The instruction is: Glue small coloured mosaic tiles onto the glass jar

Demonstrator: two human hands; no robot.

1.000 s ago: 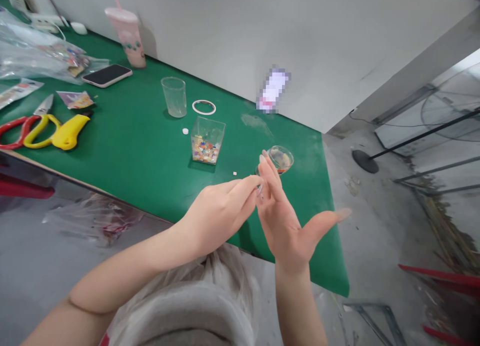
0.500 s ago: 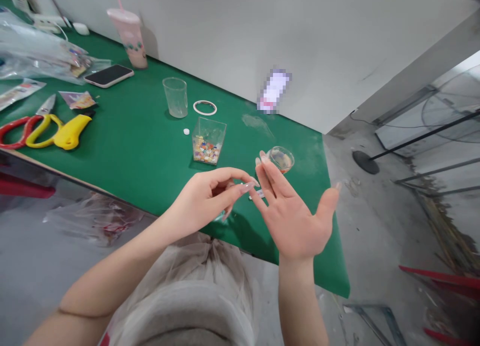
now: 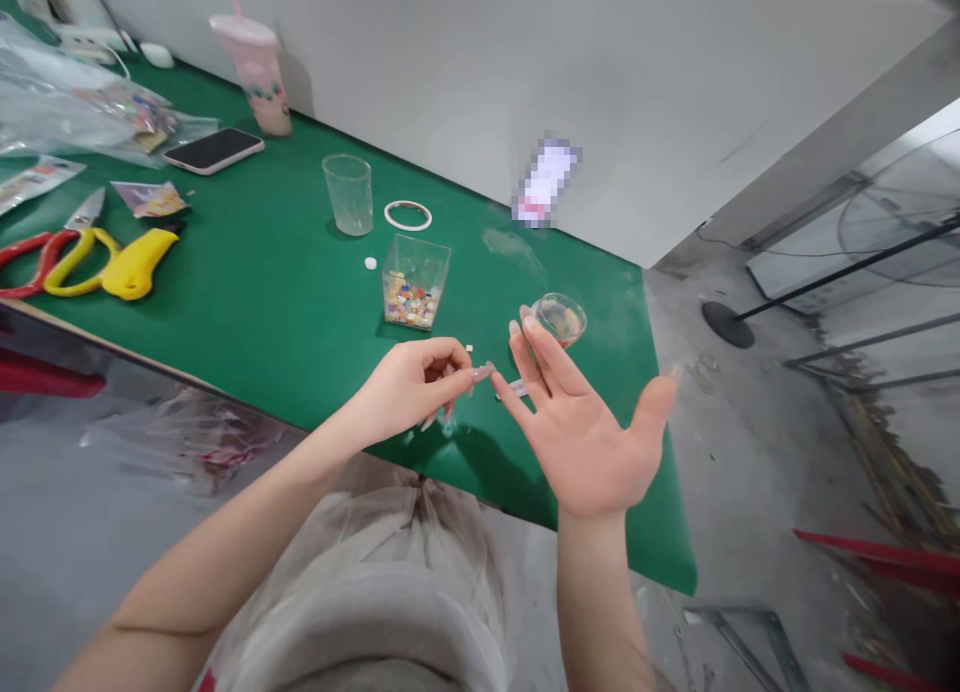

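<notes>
My left hand [image 3: 424, 387] is closed in a pinch, thumb and forefinger together at the tip of my right little finger. Anything between those fingertips is too small to make out. Palm up, my right hand [image 3: 589, 427] is open with its thumb spread wide. Behind its fingertips stands a small round clear dish [image 3: 562, 317] with something orange-brown inside. A white strip [image 3: 511, 391] lies partly hidden by the right fingers. Just beyond my left fingers is a tiny white square piece [image 3: 469, 348]. A square clear cup [image 3: 416, 287] holds many coloured bits.
On the green table [image 3: 255, 312] are a clear glass [image 3: 350, 197], a roll of tape [image 3: 408, 215], scissors [image 3: 75, 252], a yellow-handled tool [image 3: 142, 264], a phone [image 3: 214, 151] and a pink drink cup [image 3: 259, 77]. Plastic bags [image 3: 67, 92] lie far left. The right table edge meets open floor.
My left hand has drawn slightly left along the right little finger, its pinch now at the very tip. The tiny white square has come into view. My right hand stays almost still.
</notes>
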